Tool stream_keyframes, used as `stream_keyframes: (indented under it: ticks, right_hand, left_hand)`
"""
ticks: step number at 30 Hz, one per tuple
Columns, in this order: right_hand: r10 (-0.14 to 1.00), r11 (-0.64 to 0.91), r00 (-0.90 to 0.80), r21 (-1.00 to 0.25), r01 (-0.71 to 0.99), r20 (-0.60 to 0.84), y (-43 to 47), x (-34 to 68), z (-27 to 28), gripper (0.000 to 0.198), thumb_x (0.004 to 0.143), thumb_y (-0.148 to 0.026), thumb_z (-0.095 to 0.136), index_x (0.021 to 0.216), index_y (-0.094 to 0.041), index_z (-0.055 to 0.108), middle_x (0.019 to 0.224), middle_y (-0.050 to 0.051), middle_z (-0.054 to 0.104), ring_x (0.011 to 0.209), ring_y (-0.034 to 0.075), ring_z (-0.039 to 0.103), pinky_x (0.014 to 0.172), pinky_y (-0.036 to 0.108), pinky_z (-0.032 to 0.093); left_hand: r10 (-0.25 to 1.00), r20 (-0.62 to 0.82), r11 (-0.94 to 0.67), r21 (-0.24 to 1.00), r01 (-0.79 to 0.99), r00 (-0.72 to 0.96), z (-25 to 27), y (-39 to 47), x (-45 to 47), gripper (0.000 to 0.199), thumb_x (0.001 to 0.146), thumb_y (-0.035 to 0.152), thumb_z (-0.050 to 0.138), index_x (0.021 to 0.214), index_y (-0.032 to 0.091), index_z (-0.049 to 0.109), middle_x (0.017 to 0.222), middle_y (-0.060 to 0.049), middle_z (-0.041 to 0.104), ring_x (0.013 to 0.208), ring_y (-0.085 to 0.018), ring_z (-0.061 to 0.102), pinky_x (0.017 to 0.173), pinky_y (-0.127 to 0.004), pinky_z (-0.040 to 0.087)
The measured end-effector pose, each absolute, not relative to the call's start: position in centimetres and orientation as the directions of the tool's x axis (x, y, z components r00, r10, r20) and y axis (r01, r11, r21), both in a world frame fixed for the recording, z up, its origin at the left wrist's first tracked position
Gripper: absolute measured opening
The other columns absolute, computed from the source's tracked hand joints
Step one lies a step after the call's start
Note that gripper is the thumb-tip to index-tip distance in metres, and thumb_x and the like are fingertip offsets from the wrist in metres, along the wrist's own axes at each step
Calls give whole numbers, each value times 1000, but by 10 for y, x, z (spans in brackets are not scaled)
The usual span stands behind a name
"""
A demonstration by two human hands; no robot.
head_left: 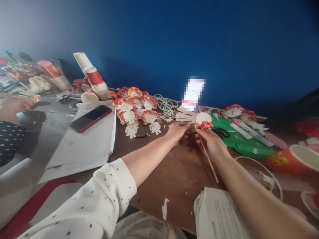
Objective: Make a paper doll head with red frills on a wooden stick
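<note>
My left hand [179, 132] and my right hand [210, 142] meet over the brown tabletop, fingertips almost touching. A thin wooden stick [209, 161] runs from my right fingers down toward me, and they are closed on it. Just above the fingertips shows a red-and-white ruffled paper piece [203, 125], below a white paper disc [203, 117]. My left fingers are pinched together beside it; what they hold is hidden. Whether the stick is joined to the ruffled piece cannot be seen. Finished-looking paper figures with ruffled red manes [134, 111] lie to the left of my hands.
A lit phone [193, 94] leans at the blue wall, near a coiled cable [165, 104]. Left are a dark phone [91, 118] on white board, stacked paper cups [94, 79] and another person's hand [16, 103]. Right are green sheet [234, 136], markers [254, 132] and an orange cup [281, 161].
</note>
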State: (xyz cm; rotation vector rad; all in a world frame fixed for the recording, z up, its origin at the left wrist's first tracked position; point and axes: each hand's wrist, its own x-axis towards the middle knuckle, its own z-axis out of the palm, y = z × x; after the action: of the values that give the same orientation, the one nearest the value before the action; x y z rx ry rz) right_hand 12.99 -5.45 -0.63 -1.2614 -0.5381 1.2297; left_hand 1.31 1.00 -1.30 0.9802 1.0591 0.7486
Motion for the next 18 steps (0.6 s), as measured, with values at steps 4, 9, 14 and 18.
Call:
stream_keyframes:
  ticks: [4, 9, 14, 18]
  right_hand:
    - [878, -174, 346, -893, -415, -332, -54, 130, -4, 13, 69, -17, 78, 80, -17, 71, 80, 0, 73, 56, 5, 58, 42, 9, 47]
    - [879, -166, 344, -888, -429, -330, -54, 130, -3, 13, 69, -17, 78, 81, -17, 72, 77, 0, 72, 54, 5, 58, 41, 9, 47]
    - [897, -147, 327, -897, -416, -298, -54, 134, -4, 15, 68, -17, 79, 81, -18, 71, 78, -1, 72, 54, 4, 58, 42, 8, 47]
    - [891, -169, 313, -880, -444, -329, -55, 131, 0, 18, 70, -14, 76, 86, -19, 71, 79, -1, 71, 55, 4, 59, 42, 7, 46]
  left_hand:
    - [926, -313, 336, 938, -84, 211, -17, 15, 13, 43, 86, 16, 58, 129, 13, 55, 119, -14, 65, 76, -13, 66, 53, -18, 50]
    - [916, -275, 300, 953, -44, 292, -17, 13, 12, 34, 86, 16, 58, 120, 16, 63, 108, -11, 69, 75, -16, 68, 50, -19, 47]
    - [891, -324, 324, 944, 52, 318, -9, 8, 9, 12, 87, 21, 61, 84, 12, 68, 69, -6, 67, 54, -11, 59, 46, -19, 38]
    - [901, -341, 332, 940, 79, 267, -10, 11, 9, 14, 84, 23, 64, 74, 13, 67, 54, -1, 59, 42, -8, 44, 44, -20, 32]
